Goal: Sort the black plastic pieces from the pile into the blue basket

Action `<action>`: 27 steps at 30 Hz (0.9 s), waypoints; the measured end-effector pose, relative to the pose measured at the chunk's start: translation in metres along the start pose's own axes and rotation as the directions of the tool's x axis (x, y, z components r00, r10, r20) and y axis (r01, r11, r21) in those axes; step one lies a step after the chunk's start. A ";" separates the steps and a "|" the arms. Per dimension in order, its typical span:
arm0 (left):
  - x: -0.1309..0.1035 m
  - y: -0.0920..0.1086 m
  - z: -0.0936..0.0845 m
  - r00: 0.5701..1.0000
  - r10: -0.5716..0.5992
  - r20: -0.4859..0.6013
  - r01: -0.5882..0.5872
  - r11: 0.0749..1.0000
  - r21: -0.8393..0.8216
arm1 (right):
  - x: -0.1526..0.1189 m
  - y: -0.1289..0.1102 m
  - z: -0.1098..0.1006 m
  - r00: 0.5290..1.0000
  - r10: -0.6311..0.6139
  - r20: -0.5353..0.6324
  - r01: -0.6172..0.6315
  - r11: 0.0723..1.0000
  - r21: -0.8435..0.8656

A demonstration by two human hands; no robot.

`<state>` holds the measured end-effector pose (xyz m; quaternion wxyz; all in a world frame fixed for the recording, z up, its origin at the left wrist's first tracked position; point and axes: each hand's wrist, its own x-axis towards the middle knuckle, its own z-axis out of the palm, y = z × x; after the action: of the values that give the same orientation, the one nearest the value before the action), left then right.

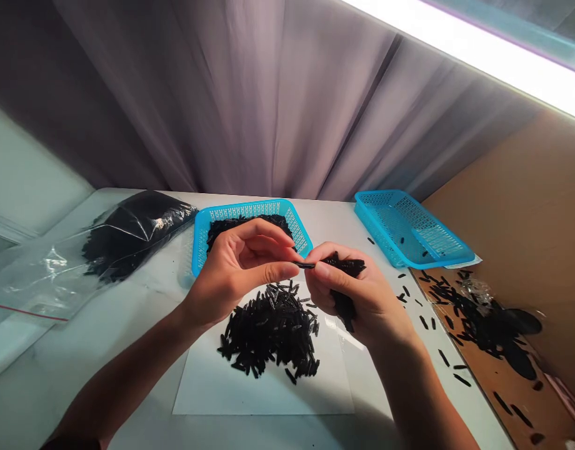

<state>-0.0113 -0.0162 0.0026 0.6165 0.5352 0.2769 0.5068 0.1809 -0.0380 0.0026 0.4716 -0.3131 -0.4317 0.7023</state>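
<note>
My left hand pinches one end of a thin black strip between thumb and forefinger. The thumb and forefinger of my right hand grip its other end. Several more small black strips are bunched in my right palm, partly hidden by the fingers. Below both hands, a loose pile of short black strips lies on a white sheet. Behind my left hand stands a blue basket filled with similar black pieces. The exact kind of these pieces is too small to make out.
A clear plastic bag of black pieces lies at left. At the back right, another blue basket holds a few pieces. Loose black strips and dark flat oval pieces scatter over a brown board. A grey curtain hangs behind.
</note>
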 end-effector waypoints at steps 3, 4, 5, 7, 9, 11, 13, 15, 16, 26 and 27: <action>0.000 0.000 -0.001 0.997 -0.080 0.005 0.081 0.995 -0.055 | 0.000 0.000 0.002 0.999 0.034 0.023 -0.035 0.999 0.036; 0.000 0.000 -0.001 0.994 -0.106 0.016 0.107 0.991 -0.082 | 0.000 0.000 0.002 0.998 0.043 0.034 -0.045 0.998 0.047; 0.000 0.000 -0.001 0.991 -0.130 0.029 0.133 0.985 -0.111 | 0.000 0.000 0.002 0.998 0.051 0.044 -0.053 0.997 0.055; 0.001 0.000 0.000 0.982 -0.183 0.054 0.189 0.969 -0.159 | 0.000 0.001 0.003 0.997 0.063 0.051 -0.066 0.996 0.061; 0.002 0.000 0.000 0.969 -0.239 0.066 0.247 0.950 -0.191 | 0.000 0.001 0.002 0.996 0.073 0.048 -0.076 0.995 0.060; 0.002 0.000 0.000 0.954 -0.289 0.073 0.299 0.929 -0.221 | 0.000 0.001 0.002 0.996 0.081 0.047 -0.084 0.995 0.059; 0.002 -0.001 0.000 0.940 -0.328 0.091 0.340 0.905 -0.256 | 0.000 0.001 0.002 0.995 0.085 0.051 -0.088 0.994 0.064; 0.001 -0.001 0.001 0.926 -0.361 0.112 0.378 0.876 -0.299 | 0.000 0.001 0.002 0.994 0.088 0.060 -0.093 0.993 0.073; 0.001 -0.001 0.001 0.919 -0.376 0.122 0.394 0.860 -0.323 | 0.000 0.001 0.003 0.994 0.090 0.068 -0.095 0.992 0.080; -0.002 -0.003 0.008 0.989 -0.143 -0.039 0.138 0.986 -0.096 | -0.001 -0.003 0.004 0.998 0.061 0.006 -0.061 0.996 0.066; -0.002 -0.004 0.008 0.993 -0.099 -0.065 0.094 0.993 -0.074 | -0.001 -0.002 0.004 0.998 0.057 -0.003 -0.057 0.997 0.052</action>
<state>-0.0033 -0.0210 0.0002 0.6490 0.4813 0.3052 0.5040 0.1787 -0.0401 0.0065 0.4603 -0.3144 -0.4034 0.7257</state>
